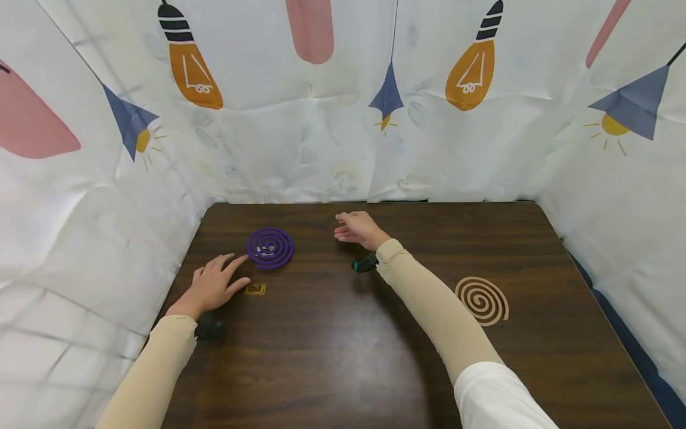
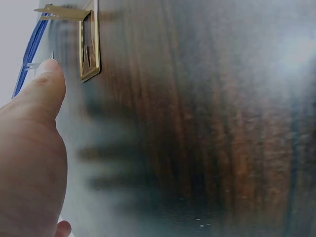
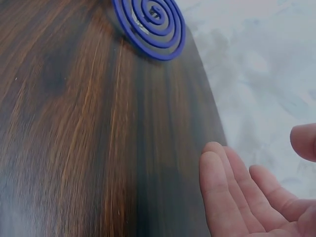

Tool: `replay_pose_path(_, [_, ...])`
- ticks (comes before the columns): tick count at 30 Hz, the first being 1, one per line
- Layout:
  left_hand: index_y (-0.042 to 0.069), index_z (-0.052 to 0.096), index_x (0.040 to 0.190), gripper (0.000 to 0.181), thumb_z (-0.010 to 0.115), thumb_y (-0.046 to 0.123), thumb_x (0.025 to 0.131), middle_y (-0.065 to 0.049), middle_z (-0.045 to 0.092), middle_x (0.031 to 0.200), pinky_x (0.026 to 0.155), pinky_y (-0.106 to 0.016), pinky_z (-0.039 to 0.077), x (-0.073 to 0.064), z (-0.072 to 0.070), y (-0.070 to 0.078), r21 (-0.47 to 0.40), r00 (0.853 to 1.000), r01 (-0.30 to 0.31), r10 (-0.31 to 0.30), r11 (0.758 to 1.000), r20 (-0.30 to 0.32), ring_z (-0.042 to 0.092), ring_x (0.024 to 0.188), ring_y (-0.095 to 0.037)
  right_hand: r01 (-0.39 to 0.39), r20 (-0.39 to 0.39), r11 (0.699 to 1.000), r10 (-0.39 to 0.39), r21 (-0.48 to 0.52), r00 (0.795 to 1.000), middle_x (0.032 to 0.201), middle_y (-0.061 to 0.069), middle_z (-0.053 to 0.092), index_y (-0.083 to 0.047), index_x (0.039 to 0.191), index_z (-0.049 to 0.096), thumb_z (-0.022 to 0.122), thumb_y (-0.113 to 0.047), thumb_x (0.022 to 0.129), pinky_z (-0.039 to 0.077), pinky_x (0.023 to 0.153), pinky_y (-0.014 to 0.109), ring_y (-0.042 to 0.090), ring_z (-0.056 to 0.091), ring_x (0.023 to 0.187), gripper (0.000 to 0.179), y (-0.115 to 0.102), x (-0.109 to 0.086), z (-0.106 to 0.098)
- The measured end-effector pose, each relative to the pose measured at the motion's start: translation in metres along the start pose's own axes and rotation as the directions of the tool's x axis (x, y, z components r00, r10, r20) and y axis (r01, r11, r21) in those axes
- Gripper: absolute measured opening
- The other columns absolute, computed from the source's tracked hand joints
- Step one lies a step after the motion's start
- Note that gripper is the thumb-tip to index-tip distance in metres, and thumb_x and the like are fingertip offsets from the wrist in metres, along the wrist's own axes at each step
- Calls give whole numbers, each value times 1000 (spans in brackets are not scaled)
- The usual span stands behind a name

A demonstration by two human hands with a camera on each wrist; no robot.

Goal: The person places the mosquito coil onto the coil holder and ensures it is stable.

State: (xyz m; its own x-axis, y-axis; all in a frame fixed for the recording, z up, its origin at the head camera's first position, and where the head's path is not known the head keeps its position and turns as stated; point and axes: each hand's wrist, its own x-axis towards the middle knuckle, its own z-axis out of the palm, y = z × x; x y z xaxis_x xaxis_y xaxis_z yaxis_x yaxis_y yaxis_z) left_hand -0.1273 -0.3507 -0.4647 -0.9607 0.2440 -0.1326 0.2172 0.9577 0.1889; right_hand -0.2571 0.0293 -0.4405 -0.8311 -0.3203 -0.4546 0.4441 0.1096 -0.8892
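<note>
The purple mosquito coil (image 1: 270, 245) is at the far left of the brown wood-grain table (image 1: 332, 339). The left hand (image 1: 211, 286) is positioned just left of it, fingers and thumb spread wide; the index fingertip is at the coil's edge (contact cannot be confirmed from these views). A small gold-coloured rectangular frame (image 1: 255, 289) lies nearer, beside the thumb. The right hand (image 1: 358, 230) is at the far middle, fingers extended, thumb set apart. A tan mosquito coil (image 1: 482, 301) lies at the right.
</note>
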Motion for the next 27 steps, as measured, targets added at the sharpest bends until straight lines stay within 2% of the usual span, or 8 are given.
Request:
replay_pose_path(4, [16, 38, 160, 65, 53, 49, 106, -31, 36, 160, 104, -79, 32, -5, 0, 2, -6, 1000, -3, 3, 1000, 1, 34, 144, -59, 1, -8, 1000, -1, -27, 1000, 131, 24, 67, 5, 149, 47, 55, -33, 108, 58, 103, 38, 32, 72, 118, 57, -1, -3, -7])
replay_pose_path(10, [17, 39, 159, 64, 54, 49, 106, -30, 36, 160, 104, -79, 31, -11, 1, 5, -11, 1000, -10, 10, 1000, -9, 34, 145, -58, 12, -16, 1000, -12, -24, 1000, 137, 29, 63, 6, 149, 45, 55, -32, 108, 52, 111, 46, 40, 66, 127, 57, -3, -11, -16])
replay_pose_path(22, [18, 40, 159, 63, 55, 49, 105, -28, 35, 161, 103, -80, 32, -23, 3, 19, -28, 999, -42, 43, 999, 8, 33, 146, -58, 34, -9, 998, -34, -54, 999, 139, 31, 62, 6, 149, 43, 56, -32, 107, 51, 112, 48, 38, 69, 122, 57, -6, -26, -33])
replay_pose_path(27, [18, 41, 158, 63, 57, 48, 105, -28, 37, 160, 103, -79, 33, -29, 2, 22, -25, 999, -48, 48, 999, 1, 34, 146, -56, 46, -3, 997, -46, -59, 999, 138, 33, 62, 6, 149, 43, 55, -31, 107, 49, 114, 50, 43, 64, 128, 57, -6, -34, -39])
